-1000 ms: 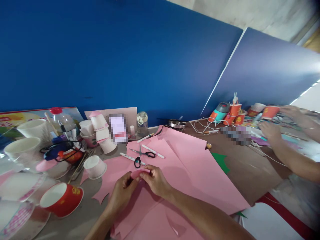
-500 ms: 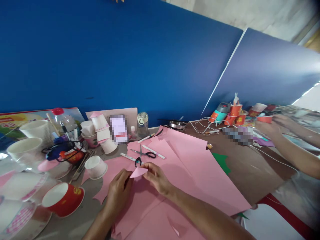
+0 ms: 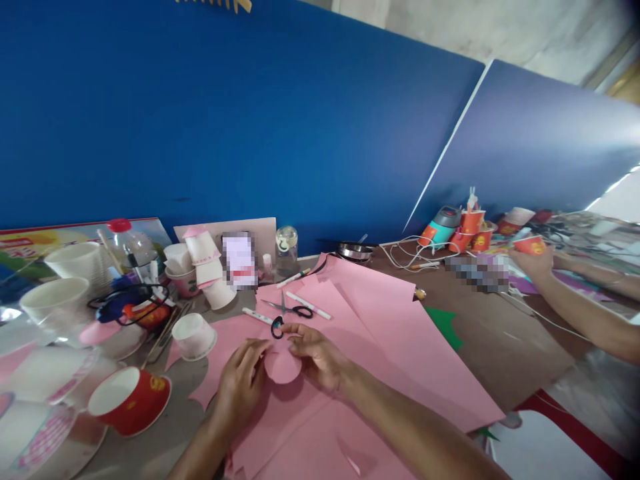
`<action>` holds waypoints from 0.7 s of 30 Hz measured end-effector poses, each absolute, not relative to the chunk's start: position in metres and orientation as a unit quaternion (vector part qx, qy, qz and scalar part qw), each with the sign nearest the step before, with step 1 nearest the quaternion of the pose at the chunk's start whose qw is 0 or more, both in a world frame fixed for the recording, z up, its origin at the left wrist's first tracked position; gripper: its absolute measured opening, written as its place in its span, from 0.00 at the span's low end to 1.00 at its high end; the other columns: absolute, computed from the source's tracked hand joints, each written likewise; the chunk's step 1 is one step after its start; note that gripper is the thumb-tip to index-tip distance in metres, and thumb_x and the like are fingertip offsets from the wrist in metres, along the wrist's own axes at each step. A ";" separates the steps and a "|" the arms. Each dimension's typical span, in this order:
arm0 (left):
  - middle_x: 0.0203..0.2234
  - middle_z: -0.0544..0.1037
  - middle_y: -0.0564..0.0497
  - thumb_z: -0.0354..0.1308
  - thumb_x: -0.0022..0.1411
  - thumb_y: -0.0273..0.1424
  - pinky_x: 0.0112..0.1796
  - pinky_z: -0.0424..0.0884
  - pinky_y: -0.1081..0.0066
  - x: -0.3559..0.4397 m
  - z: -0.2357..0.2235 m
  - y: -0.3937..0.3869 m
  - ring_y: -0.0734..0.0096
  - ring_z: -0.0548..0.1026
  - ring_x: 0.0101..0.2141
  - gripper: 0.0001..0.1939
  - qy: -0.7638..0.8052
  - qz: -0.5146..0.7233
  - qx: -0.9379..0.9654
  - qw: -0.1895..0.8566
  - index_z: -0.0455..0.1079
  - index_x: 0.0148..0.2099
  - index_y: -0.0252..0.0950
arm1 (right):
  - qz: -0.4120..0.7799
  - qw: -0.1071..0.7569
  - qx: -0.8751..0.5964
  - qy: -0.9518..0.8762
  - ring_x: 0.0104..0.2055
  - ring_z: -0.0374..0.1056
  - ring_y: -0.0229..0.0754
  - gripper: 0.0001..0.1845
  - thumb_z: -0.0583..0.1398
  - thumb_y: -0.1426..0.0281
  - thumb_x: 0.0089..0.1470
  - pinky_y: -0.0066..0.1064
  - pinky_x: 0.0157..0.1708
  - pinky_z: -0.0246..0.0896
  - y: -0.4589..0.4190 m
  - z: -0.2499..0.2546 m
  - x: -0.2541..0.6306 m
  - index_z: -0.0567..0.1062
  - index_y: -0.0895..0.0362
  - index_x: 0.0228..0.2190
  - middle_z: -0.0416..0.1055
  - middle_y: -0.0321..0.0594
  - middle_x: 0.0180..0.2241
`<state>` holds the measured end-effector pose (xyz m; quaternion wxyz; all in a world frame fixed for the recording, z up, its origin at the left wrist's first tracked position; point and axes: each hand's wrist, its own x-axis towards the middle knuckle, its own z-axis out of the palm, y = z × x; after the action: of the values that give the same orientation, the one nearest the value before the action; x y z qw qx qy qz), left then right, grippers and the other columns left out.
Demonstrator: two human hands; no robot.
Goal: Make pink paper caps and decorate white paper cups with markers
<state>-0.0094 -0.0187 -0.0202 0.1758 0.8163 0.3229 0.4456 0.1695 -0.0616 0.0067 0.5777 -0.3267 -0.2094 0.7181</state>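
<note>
Between my two hands is a small round piece of pink paper [image 3: 283, 366], its broad face turned toward me. My left hand [image 3: 243, 377] pinches its left edge, and my right hand [image 3: 320, 357] grips the right edge between thumb and fingers. Beneath them lie large sheets of pink paper [image 3: 385, 333]. Just beyond my fingers rest scissors [image 3: 284, 309] with black handles, their blades apart. A white marker [image 3: 309, 305] lies to the right of the scissors, and another marker [image 3: 257, 316] to the left, partly behind them.
At the left stand a white paper cup [image 3: 193, 335], a tipped red paper cup [image 3: 131, 401] and stacked cups. A phone [image 3: 240, 259] leans at the back beside a glass jar [image 3: 287, 248]. To the right, another person's hand [image 3: 537, 263] holds a red cup.
The pink paper piece has turned from nearly edge-on to face me, and sits slightly lower. My hands shifted their hold around it. The other person's red cup moved down and left.
</note>
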 end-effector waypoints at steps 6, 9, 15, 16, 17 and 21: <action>0.27 0.74 0.53 0.55 0.60 0.43 0.23 0.64 0.74 0.000 -0.008 -0.022 0.74 0.67 0.22 0.16 0.444 0.407 0.568 0.561 0.69 0.44 0.37 | 0.687 0.611 -0.315 -0.235 0.32 0.68 0.34 0.28 0.71 0.76 0.34 0.23 0.35 0.59 -0.059 0.004 0.175 0.73 0.55 0.41 0.73 0.32 0.31; 0.21 0.68 0.57 0.54 0.61 0.48 0.20 0.58 0.77 0.000 -0.005 -0.025 0.78 0.61 0.19 0.20 0.397 0.367 0.500 0.676 0.69 0.42 0.36 | 0.694 0.595 -0.316 -0.254 0.32 0.67 0.34 0.29 0.71 0.75 0.35 0.23 0.34 0.59 -0.060 0.003 0.175 0.72 0.54 0.42 0.73 0.32 0.31; 0.15 0.59 0.62 0.64 0.54 0.44 0.18 0.47 0.80 -0.001 -0.006 -0.023 0.84 0.50 0.17 0.19 0.390 0.351 0.458 0.718 0.63 0.25 0.34 | 0.678 0.560 -0.356 -0.318 0.27 0.63 0.33 0.26 0.70 0.72 0.37 0.22 0.27 0.55 -0.061 -0.003 0.174 0.73 0.54 0.42 0.71 0.32 0.29; 0.14 0.59 0.62 0.65 0.52 0.43 0.18 0.46 0.81 -0.001 -0.005 -0.022 0.84 0.50 0.17 0.20 0.392 0.357 0.449 0.719 0.63 0.25 0.34 | 0.674 0.559 -0.363 -0.319 0.27 0.63 0.33 0.26 0.70 0.71 0.38 0.22 0.27 0.55 -0.060 -0.003 0.174 0.74 0.53 0.42 0.71 0.32 0.29; 0.14 0.59 0.62 0.66 0.52 0.43 0.18 0.46 0.81 -0.001 -0.004 -0.021 0.85 0.49 0.16 0.20 0.395 0.367 0.440 0.718 0.63 0.25 0.34 | 0.670 0.561 -0.368 -0.317 0.28 0.64 0.33 0.26 0.71 0.70 0.38 0.23 0.28 0.55 -0.060 -0.004 0.175 0.74 0.53 0.42 0.71 0.32 0.30; 0.14 0.59 0.62 0.67 0.49 0.44 0.18 0.46 0.81 0.001 -0.002 -0.021 0.85 0.50 0.16 0.20 0.397 0.394 0.409 0.721 0.64 0.25 0.34 | 0.662 0.569 -0.371 -0.316 0.33 0.66 0.36 0.27 0.72 0.67 0.37 0.26 0.33 0.59 -0.059 -0.008 0.174 0.73 0.54 0.43 0.73 0.35 0.33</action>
<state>0.0009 -0.0207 -0.0018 0.7209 0.4092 0.3972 0.3938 0.1737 -0.0589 -0.0080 0.5695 -0.3706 -0.3161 0.6622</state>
